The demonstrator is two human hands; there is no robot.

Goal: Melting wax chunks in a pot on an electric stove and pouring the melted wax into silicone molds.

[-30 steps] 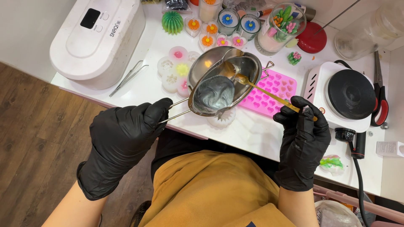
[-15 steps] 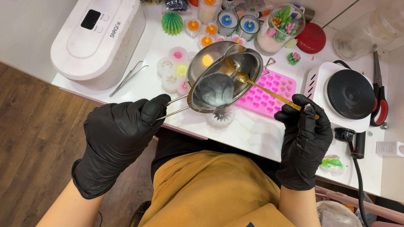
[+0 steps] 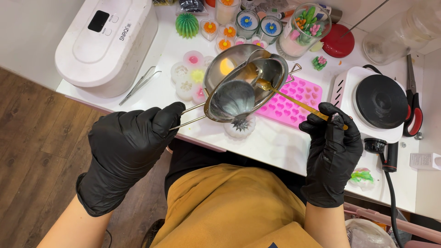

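White table [image 3: 285,142] | left hand [image 3: 131,142] grips pouring pot [image 3: 243,85] | right hand [image 3: 333,140] grips spoon [image 3: 294,101] | pot tilted further

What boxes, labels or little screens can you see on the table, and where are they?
Screen: small dark rectangle on top of the rounded white machine, far left.
Label: pale sticker on the glass jar of colourful shapes, at the back.
Small box: white, at the right edge.

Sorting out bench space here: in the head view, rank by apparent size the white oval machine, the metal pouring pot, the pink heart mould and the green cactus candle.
1. White oval machine
2. Metal pouring pot, though held above the table, nearer the camera, so it looks bigger
3. Pink heart mould, partly hidden by the pot
4. Green cactus candle
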